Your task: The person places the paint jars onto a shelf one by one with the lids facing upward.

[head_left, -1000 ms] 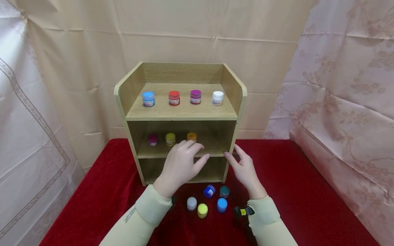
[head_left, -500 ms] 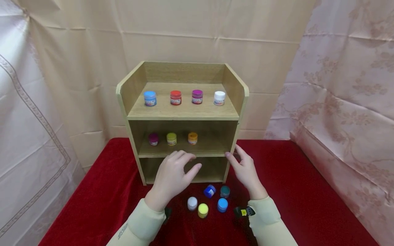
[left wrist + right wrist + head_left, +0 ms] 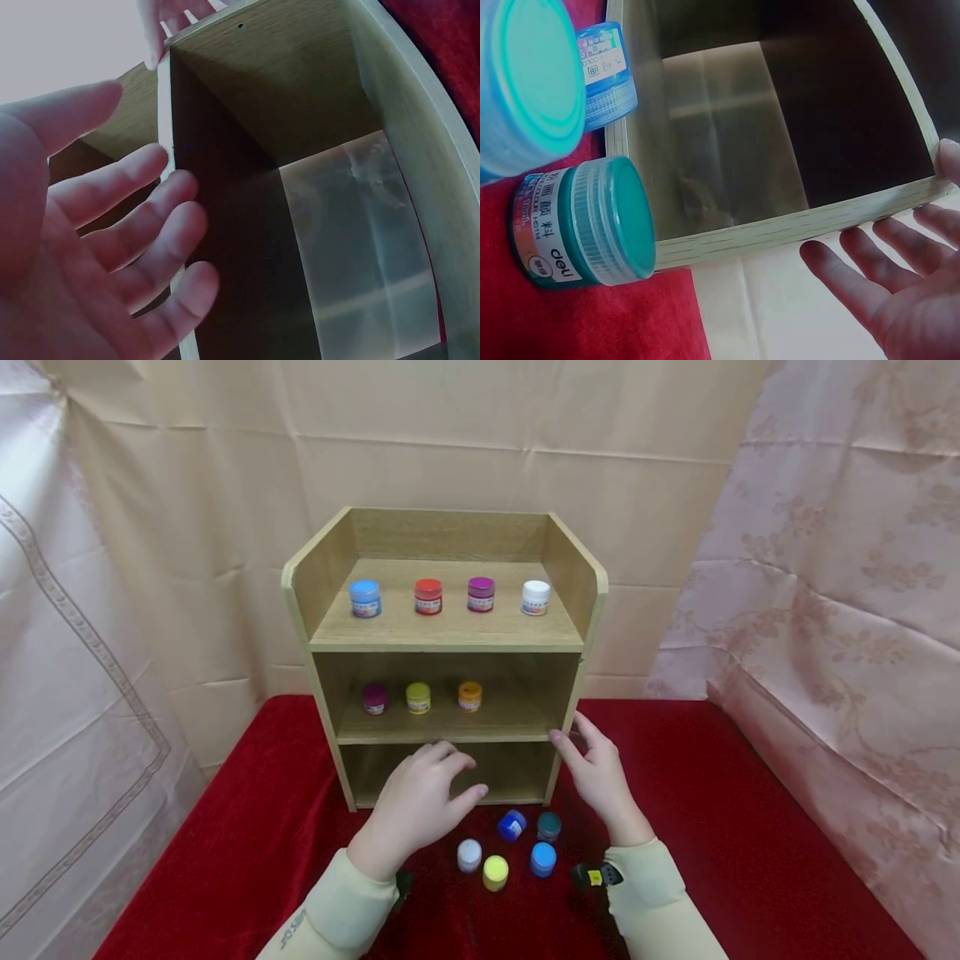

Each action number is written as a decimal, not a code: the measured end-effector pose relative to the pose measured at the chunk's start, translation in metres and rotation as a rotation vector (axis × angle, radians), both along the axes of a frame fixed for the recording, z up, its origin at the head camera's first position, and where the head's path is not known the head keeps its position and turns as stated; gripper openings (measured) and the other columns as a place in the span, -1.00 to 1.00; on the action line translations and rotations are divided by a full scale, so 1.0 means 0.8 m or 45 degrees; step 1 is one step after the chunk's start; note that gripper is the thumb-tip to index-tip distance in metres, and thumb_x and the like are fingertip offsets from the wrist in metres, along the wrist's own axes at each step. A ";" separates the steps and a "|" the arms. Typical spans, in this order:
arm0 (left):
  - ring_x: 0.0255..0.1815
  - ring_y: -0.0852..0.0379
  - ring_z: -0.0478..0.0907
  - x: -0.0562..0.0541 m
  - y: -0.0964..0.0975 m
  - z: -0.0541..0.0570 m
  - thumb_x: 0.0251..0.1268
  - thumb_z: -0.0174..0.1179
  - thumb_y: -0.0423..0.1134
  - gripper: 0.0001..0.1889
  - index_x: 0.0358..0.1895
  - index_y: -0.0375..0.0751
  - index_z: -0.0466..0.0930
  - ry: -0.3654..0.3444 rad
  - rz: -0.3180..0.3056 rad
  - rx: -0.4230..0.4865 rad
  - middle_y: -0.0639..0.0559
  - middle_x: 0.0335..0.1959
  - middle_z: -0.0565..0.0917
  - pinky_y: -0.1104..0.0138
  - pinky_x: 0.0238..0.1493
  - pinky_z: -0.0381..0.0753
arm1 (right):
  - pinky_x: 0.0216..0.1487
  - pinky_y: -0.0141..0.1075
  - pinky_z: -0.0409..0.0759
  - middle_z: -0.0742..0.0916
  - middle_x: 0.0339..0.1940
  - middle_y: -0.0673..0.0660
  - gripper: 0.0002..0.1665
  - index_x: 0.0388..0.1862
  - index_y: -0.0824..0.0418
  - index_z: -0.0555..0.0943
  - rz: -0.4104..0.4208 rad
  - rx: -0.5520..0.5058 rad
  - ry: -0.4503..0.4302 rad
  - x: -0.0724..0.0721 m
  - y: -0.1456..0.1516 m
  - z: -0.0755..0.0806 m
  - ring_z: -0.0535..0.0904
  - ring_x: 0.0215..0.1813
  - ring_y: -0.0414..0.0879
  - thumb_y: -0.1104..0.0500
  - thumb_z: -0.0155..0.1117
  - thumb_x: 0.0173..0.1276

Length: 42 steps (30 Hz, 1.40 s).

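In the head view, my left hand (image 3: 417, 802) hovers before the lowest compartment of a wooden shelf (image 3: 446, 647), fingers loosely bent with nothing between them. The left wrist view shows its spread fingers in front of the shelf. My right hand (image 3: 600, 772) holds the shelf's right side panel, thumb at the front edge and fingers along the outside. On the middle level stand a dark magenta paint jar (image 3: 374, 699), a yellow-green jar (image 3: 418, 698) and an orange jar (image 3: 470, 697). Blue (image 3: 366, 599), red (image 3: 428, 597), purple (image 3: 481, 595) and white (image 3: 536, 597) jars line the top.
On the red cloth (image 3: 675, 810) before the shelf are a grey jar (image 3: 469, 856), a yellow jar (image 3: 495, 873), a light blue jar (image 3: 543, 859) and a dark teal jar (image 3: 548, 827). A dark blue jar (image 3: 512, 826) lies tipped. Beige curtain (image 3: 450, 443) hangs behind.
My left hand has drawn back, down and to the left, from near the orange jar, which now shows fully. The right hand stays at the side panel.
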<state>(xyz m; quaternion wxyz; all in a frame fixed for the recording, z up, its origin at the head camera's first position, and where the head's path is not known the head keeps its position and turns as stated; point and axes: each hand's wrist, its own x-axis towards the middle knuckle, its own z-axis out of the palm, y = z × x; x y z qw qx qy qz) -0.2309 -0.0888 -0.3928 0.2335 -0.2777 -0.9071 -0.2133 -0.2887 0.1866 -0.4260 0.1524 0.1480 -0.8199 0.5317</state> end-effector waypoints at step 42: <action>-0.69 0.26 0.21 0.001 0.020 -0.047 0.04 0.42 -0.14 -0.62 -0.74 0.03 0.40 -0.637 -0.064 -0.484 0.21 -0.76 0.35 0.35 -0.67 0.26 | 0.07 0.09 0.64 0.61 0.33 0.21 -0.33 0.54 0.07 0.38 -0.002 0.005 0.016 0.000 -0.001 0.000 0.57 0.28 0.18 -0.05 0.24 0.53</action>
